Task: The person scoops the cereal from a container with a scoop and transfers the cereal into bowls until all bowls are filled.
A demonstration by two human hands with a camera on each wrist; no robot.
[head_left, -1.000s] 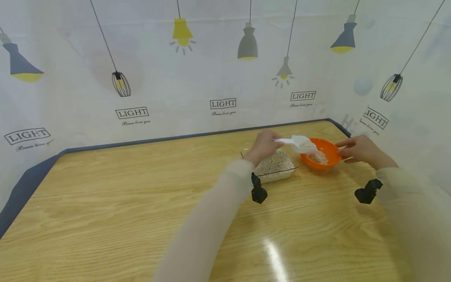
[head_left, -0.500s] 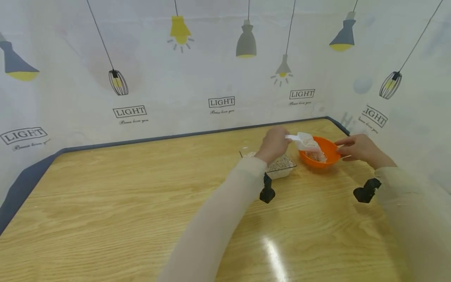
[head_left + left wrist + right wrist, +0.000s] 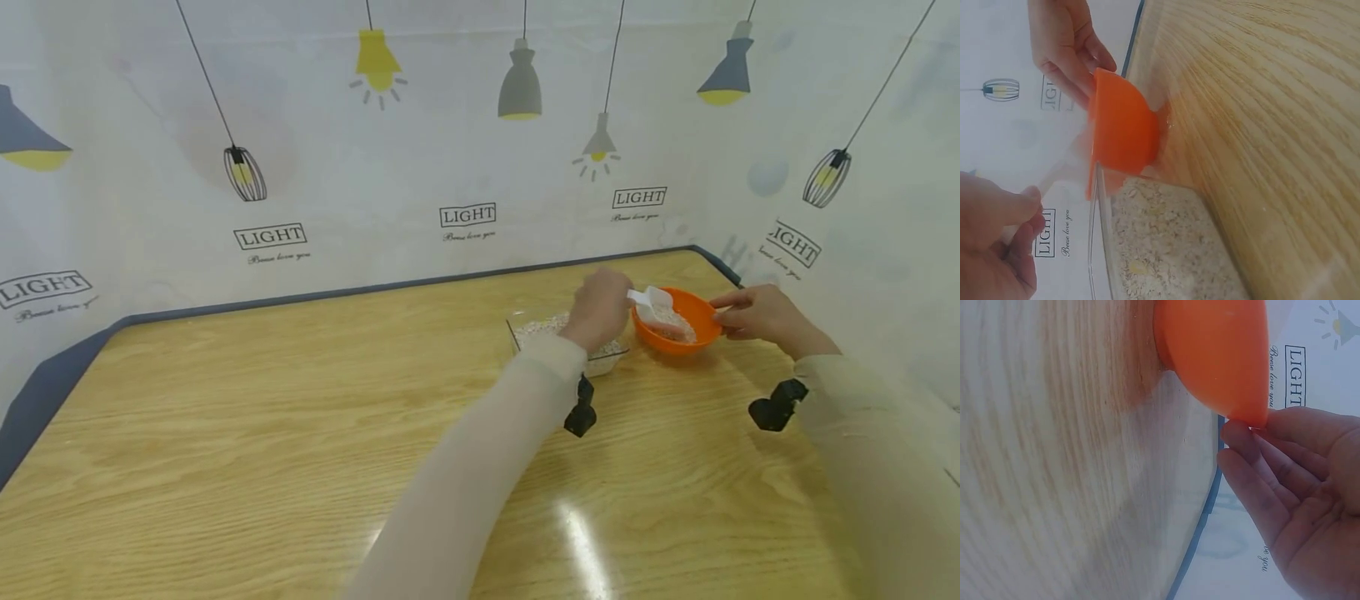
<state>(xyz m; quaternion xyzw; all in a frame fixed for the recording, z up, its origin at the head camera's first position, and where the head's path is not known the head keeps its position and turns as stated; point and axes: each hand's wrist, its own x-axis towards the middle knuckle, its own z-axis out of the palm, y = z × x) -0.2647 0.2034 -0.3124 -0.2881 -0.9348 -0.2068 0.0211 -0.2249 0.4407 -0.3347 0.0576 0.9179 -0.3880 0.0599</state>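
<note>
My left hand (image 3: 600, 310) pinches the handle of a white scoop (image 3: 654, 302), which is tipped over the orange bowl (image 3: 703, 315). Pale flakes like rolled oats (image 3: 680, 326) lie in the bowl beneath the scoop. At the bowl's right rim, my right hand (image 3: 767, 318) pinches the edge between thumb and fingers, clearest in the right wrist view (image 3: 1297, 481). A clear rectangular container (image 3: 1101, 237) of the same flakes (image 3: 1160, 250) stands left of the bowl, partly hidden by my left hand and forearm in the head view. Steam-like blur softens the scoop in the left wrist view.
Everything stands on a wood-grain table (image 3: 262, 433), near its far right corner. A dark border (image 3: 337, 293) runs along its back edge. Behind rises a pale wall covering (image 3: 375, 167) printed with lamps.
My left hand has moved right with the scoop, which has tipped further into the bowl and holds fewer flakes. My right hand stays at the bowl's rim.
</note>
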